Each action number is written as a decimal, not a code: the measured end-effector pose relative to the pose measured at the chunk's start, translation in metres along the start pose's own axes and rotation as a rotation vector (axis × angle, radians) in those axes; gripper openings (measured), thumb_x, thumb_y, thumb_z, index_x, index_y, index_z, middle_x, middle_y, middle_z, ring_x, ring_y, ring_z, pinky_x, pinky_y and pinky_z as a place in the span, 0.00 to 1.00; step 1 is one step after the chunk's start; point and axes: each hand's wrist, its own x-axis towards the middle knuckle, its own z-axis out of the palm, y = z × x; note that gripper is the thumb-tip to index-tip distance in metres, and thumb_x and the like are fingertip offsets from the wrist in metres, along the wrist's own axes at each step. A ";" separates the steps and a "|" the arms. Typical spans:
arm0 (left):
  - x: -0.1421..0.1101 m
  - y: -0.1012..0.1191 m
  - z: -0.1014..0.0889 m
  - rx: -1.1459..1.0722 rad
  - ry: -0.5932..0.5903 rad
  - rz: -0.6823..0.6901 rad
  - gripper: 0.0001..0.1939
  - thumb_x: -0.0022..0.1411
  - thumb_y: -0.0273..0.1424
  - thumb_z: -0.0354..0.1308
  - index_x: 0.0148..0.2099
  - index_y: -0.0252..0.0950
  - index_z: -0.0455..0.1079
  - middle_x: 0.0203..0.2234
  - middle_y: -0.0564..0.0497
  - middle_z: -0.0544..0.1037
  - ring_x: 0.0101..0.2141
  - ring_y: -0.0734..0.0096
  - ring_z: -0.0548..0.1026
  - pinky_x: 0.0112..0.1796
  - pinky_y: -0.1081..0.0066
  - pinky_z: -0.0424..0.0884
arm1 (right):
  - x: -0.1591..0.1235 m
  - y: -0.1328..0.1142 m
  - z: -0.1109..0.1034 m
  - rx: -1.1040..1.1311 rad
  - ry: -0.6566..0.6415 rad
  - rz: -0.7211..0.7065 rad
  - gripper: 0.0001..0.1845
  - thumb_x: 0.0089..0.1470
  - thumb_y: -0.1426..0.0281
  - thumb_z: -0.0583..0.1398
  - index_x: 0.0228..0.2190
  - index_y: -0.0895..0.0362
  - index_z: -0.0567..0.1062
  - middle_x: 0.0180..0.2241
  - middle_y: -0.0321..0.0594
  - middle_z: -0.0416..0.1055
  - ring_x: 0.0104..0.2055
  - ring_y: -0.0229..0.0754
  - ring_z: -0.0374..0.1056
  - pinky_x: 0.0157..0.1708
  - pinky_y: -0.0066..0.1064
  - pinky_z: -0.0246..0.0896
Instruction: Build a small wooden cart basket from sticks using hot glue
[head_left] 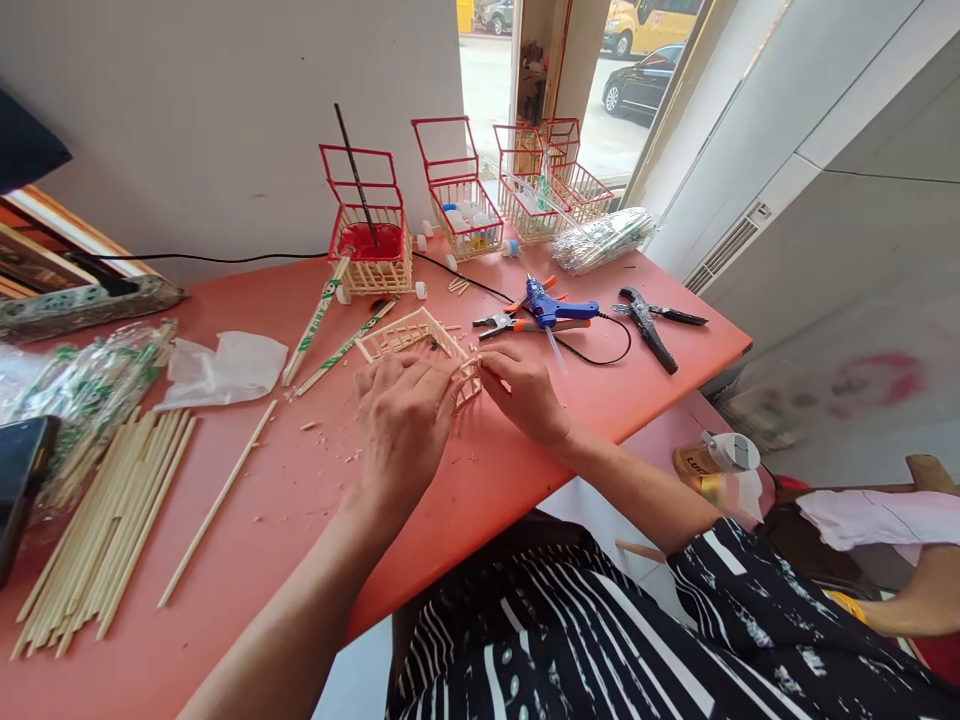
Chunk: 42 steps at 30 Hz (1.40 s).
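Coral-red counter [300, 540] fills much of my head view, with a pale wall [255, 110] beyond it, and I take the blue glue gun [551, 306] as my landmark. Both forearms reach forward from the near side. I see the left hand [409, 415] left of the glue gun and nearer me, its back upward, fingers curled down at the wooden stick frame [442, 335]. The right hand [529, 395] is just on the near side of the glue gun, angled left, thumb and forefinger together. Both grips are clamped on the frame, the right at its right edge; the left's fingertips are partly hidden from me. The frame lies left of the glue gun, partly under the left grip and reaching the right one. Its far corner points away from me, one slatted side slanting back to the left, the other running toward the right grip; too much is covered for me to tell its long axis. Model carts [382, 277] stand beyond the glue gun, to its left.
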 end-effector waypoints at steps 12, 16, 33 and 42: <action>-0.005 0.000 0.010 -0.153 0.068 -0.170 0.11 0.72 0.37 0.59 0.42 0.41 0.81 0.35 0.47 0.85 0.43 0.55 0.80 0.48 0.59 0.68 | 0.000 0.001 0.001 -0.008 -0.024 0.000 0.14 0.72 0.68 0.55 0.34 0.55 0.77 0.43 0.46 0.78 0.46 0.43 0.76 0.48 0.33 0.72; -0.005 0.000 0.012 -0.163 0.079 -0.182 0.10 0.72 0.36 0.59 0.42 0.41 0.81 0.36 0.47 0.86 0.43 0.54 0.80 0.48 0.59 0.67 | 0.000 0.000 0.001 -0.010 -0.013 -0.021 0.15 0.72 0.68 0.55 0.34 0.56 0.78 0.43 0.47 0.79 0.45 0.43 0.76 0.47 0.32 0.72; -0.005 -0.001 0.015 -0.190 0.077 -0.182 0.10 0.72 0.36 0.58 0.42 0.41 0.80 0.36 0.47 0.85 0.42 0.56 0.79 0.48 0.59 0.70 | 0.001 -0.003 -0.001 -0.043 -0.025 -0.023 0.17 0.73 0.67 0.54 0.33 0.55 0.77 0.41 0.45 0.78 0.44 0.42 0.75 0.46 0.32 0.72; -0.005 -0.001 0.016 -0.192 0.086 -0.175 0.09 0.72 0.36 0.59 0.41 0.41 0.79 0.35 0.47 0.85 0.42 0.56 0.78 0.47 0.60 0.69 | 0.001 -0.002 0.000 -0.066 -0.019 -0.041 0.19 0.73 0.66 0.53 0.32 0.54 0.77 0.39 0.43 0.77 0.42 0.42 0.74 0.44 0.32 0.72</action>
